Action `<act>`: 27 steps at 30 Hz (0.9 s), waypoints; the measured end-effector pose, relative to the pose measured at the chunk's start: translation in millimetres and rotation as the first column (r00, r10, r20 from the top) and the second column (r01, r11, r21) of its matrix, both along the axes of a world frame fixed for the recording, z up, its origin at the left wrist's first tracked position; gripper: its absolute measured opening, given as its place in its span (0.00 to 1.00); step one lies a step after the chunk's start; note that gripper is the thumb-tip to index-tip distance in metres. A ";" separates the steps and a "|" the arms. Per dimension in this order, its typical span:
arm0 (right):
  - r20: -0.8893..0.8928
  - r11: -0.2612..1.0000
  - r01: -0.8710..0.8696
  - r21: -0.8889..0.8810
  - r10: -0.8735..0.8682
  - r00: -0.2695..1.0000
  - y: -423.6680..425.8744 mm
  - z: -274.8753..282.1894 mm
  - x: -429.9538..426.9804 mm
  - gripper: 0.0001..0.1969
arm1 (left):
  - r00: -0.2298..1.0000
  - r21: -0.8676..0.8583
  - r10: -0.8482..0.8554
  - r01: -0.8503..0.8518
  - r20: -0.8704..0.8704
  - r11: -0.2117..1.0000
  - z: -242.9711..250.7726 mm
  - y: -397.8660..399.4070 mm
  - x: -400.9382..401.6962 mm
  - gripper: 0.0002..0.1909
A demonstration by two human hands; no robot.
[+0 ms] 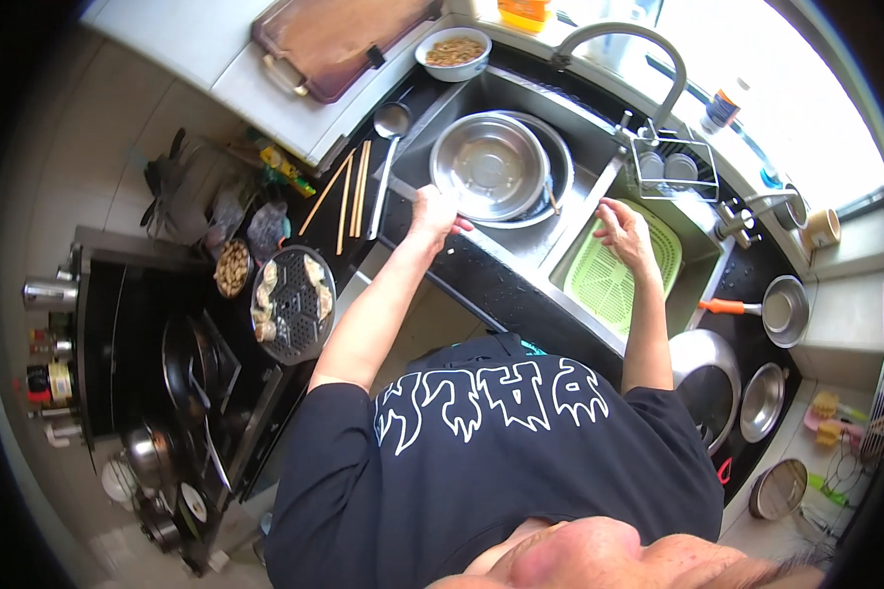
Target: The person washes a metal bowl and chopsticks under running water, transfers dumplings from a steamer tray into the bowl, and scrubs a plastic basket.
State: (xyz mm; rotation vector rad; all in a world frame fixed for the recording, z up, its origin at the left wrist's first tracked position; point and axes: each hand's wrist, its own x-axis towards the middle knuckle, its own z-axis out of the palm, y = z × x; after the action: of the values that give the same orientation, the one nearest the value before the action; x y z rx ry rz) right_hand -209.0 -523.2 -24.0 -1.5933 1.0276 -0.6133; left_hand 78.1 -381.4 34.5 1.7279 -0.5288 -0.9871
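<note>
My left hand (pixel 436 213) is at the front edge of the left sink basin, its fingers curled by the rim of a stainless steel bowl (pixel 490 168); whether it grips that rim I cannot tell. That bowl sits on or in a larger metal basin (pixel 561 177), with a thin brown thing at its right side. Over the right basin, my right hand (pixel 622 230) is apart from everything, fingers loosely bent, nothing seen in it. Beneath it lies a green plastic strainer basket (pixel 597 276).
A ladle (pixel 384 177) and several chopsticks (pixel 359 188) lie left of the sink. Dumplings rest on a perforated steamer tray (pixel 298 313). A white bowl of food (pixel 454 70) stands behind the left basin. The faucet (pixel 681 73) arches over the sink. An orange-handled pan (pixel 781 309) lies right.
</note>
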 end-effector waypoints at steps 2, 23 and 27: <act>0.131 0.981 -0.169 0.094 0.156 0.979 16.3 29.6 35.3 0.23 | 1.000 -0.003 0.001 -0.001 0.013 1.000 -11.4 14.9 6.1 0.14; 0.064 0.446 0.215 -0.869 -0.330 0.942 29.6 44.9 104.6 0.15 | 0.356 -0.116 0.116 -0.022 0.927 0.993 -38.0 289.0 39.0 0.13; 0.000 0.590 0.104 -0.800 -0.174 0.985 66.2 42.6 141.2 0.18 | 0.403 -0.162 0.242 -0.223 0.883 0.961 -60.0 370.0 61.4 0.15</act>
State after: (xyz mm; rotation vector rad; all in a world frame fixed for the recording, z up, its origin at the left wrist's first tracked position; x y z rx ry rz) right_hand -67.7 -457.0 18.6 -2.3489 0.9893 -1.2639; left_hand 139.5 -11.4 -25.5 2.1596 -0.9215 0.2800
